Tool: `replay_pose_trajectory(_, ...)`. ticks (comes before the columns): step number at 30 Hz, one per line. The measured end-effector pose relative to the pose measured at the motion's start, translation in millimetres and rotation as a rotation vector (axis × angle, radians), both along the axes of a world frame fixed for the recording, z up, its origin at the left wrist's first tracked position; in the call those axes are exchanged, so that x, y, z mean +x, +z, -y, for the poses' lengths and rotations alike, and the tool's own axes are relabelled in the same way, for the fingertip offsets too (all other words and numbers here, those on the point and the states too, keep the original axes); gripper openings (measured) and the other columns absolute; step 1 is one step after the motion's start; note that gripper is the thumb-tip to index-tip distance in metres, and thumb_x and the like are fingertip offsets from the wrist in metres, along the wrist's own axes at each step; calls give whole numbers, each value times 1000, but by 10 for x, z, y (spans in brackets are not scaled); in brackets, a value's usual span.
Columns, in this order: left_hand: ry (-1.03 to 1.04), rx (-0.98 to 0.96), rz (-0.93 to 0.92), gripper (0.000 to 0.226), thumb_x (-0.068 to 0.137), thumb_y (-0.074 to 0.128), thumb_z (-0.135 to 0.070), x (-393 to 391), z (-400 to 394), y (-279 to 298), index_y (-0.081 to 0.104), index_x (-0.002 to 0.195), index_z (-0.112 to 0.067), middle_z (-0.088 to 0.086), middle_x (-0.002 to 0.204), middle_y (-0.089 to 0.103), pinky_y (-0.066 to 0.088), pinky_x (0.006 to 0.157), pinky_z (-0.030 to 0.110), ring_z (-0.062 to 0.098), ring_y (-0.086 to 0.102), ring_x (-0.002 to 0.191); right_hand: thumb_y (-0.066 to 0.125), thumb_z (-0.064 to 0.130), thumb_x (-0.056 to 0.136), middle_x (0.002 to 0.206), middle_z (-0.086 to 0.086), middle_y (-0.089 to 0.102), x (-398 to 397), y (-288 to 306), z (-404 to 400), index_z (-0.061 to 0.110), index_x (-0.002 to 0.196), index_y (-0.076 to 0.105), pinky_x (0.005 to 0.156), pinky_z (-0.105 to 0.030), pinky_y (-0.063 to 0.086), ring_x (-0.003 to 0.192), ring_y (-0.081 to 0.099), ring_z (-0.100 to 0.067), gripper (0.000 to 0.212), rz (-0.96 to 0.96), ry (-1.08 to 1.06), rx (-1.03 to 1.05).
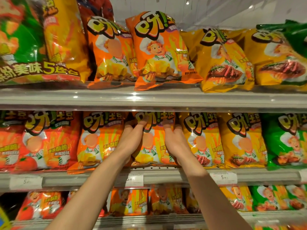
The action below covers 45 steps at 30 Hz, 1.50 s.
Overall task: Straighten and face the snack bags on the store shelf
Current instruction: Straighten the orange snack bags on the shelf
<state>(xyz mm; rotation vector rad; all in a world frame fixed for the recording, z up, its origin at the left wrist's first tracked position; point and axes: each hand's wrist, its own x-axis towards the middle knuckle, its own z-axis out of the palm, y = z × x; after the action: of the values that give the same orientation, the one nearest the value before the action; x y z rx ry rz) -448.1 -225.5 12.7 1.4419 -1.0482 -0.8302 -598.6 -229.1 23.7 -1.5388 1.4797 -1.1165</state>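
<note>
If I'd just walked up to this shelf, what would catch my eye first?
Probably the two hands, left and right, gripping an orange snack bag on the middle shelf. Above, another orange bag leans crookedly, its bottom corner poking over the upper shelf's edge.

snack bags [150,140] in rows on three shelves [149,97]

The left hand [132,140] and right hand [172,140] cover both sides of the orange bag [152,146] on the middle shelf, and their fingertips [142,122] sink into shadow under the upper shelf lip [149,98]. The green multipack [18,44] at top left is blurred and cut by the edge. Price tags [223,177] are too small to read fully; the left one [25,181] is smeared.
</note>
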Motion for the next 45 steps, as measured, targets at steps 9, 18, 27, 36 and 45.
replay_pose_trajectory(9, 16, -68, -6, 75, 94, 48, -64, -130, -87, -183, 26, 151, -20, 0, 132, 52, 39, 96, 36, 21, 51, 114, 25, 54, 104, 138, -22, 52, 69, -91, 31, 15, 145, 32, 83, -32, 30, 124, 50, -40, 58, -69, -17, 3)
replay_pose_trajectory(18, 46, -113, 55, 81, 91, 48, -69, -168, -97, -239, 24, 153, -22, 3, 143, 51, 36, 92, 31, 24, 53, 127, 28, 55, 103, 139, -24, 52, 63, -165, -14, 8, 146, 34, 84, -31, 30, 126, 50, -40, 64, -17, -48, -54)
replay_pose_trajectory(27, -44, -283, 239, 94, 87, 57, -66, -126, -463, -267, -3, 156, -42, -15, 164, 15, 25, 110, 30, 6, 21, 146, 44, 51, 100, 147, 7, 49, -255, -183, -327, 24, 150, 33, 107, -29, 39, 132, 46, -4, 57, -114, 85, -389)
replay_pose_trajectory(36, -33, -243, 411, 108, 80, 69, -65, -250, -466, -330, -2, 157, -39, -6, 161, 14, 27, 102, 27, 15, 24, 146, 22, 62, 100, 160, -17, 25, -807, -551, -86, 14, 155, 21, 123, -51, -1, 152, 9, -35, 73, -903, -287, -481)
replay_pose_trajectory(45, -53, -218, 420, 108, 80, 67, -66, -311, -434, -348, -5, 157, -40, -8, 160, 14, 27, 106, 29, 17, 25, 147, 16, 67, 98, 164, -14, 18, -758, -554, -72, 16, 157, 17, 123, -54, 2, 154, 2, -32, 78, -945, -322, -480)
